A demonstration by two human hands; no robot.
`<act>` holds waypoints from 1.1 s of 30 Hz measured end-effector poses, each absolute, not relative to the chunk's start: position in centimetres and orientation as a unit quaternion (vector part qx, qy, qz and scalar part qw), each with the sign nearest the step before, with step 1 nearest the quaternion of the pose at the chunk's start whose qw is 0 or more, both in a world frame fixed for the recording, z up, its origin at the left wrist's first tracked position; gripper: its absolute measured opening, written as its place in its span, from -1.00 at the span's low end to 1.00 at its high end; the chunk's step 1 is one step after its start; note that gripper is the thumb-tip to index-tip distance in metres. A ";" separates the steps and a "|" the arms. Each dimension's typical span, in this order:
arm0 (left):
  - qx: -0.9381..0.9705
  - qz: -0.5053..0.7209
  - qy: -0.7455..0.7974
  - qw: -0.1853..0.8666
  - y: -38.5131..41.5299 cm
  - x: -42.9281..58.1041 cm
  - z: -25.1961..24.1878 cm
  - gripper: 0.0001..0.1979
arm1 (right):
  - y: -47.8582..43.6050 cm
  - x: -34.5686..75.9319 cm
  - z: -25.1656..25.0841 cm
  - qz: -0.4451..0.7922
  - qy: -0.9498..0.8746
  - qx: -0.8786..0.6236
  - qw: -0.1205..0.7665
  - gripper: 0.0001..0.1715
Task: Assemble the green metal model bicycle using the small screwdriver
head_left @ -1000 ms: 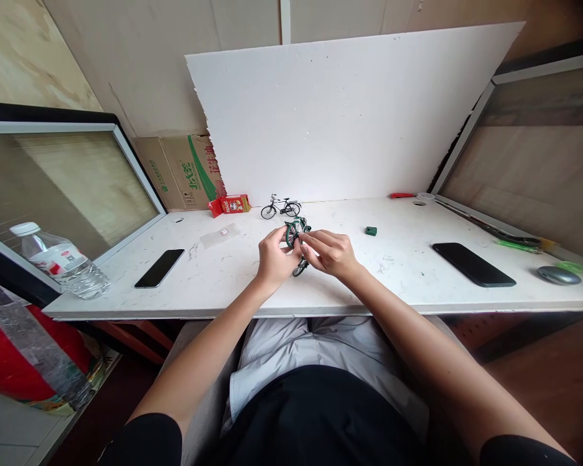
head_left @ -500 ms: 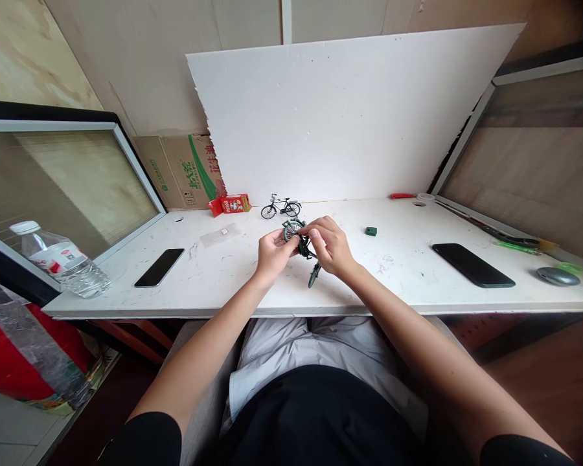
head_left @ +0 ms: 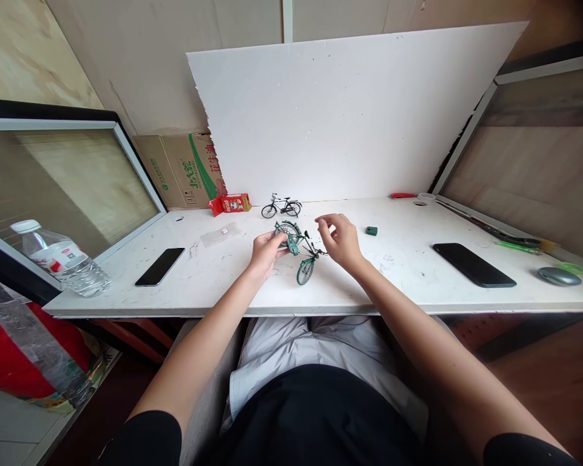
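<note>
A small green toy bicycle (head_left: 294,246) is tilted on its side just above the white table, one wheel towards the far side and the other nearer me. My left hand (head_left: 267,251) pinches it by the wheel and frame, thumb on top. Just right of its handlebar is my right hand (head_left: 340,238), with fingers loosely bent and thumb apart from them; I see nothing in it. A black toy bicycle (head_left: 282,207) stands upright behind them. To the right lies a small dark green block (head_left: 372,230).
Flat on the white table (head_left: 223,285) are a left phone (head_left: 160,266), a right phone (head_left: 473,265), a clear plastic bag (head_left: 220,234) and a grey mouse-like object (head_left: 558,276). A water bottle (head_left: 61,259) leans at the left. A red box (head_left: 236,203) and white board (head_left: 344,116) are behind.
My right hand has come off the green bicycle and moved slightly right. The bicycle has turned in my left hand, showing more of its frame and front wheel.
</note>
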State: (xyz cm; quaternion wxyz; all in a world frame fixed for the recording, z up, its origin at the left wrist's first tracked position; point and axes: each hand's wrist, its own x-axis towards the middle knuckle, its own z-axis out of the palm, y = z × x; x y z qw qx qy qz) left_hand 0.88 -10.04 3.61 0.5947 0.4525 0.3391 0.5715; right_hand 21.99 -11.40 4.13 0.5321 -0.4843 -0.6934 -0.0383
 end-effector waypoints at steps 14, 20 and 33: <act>0.397 0.542 0.369 0.643 -7.2 -1.2 2.3 -0.82 | -10.2 23.6 1.4 0.020 -0.736 -0.648 0.192 -0.83; 0.376 0.499 0.361 0.693 -7.6 -0.5 1.9 -0.89 | -9.6 24.5 1.7 0.007 -0.710 -0.661 0.244 -0.79; 0.395 0.435 0.345 0.732 -7.9 0.9 0.1 -0.90 | -10.8 21.4 3.9 0.319 -0.603 -0.404 0.609 -0.49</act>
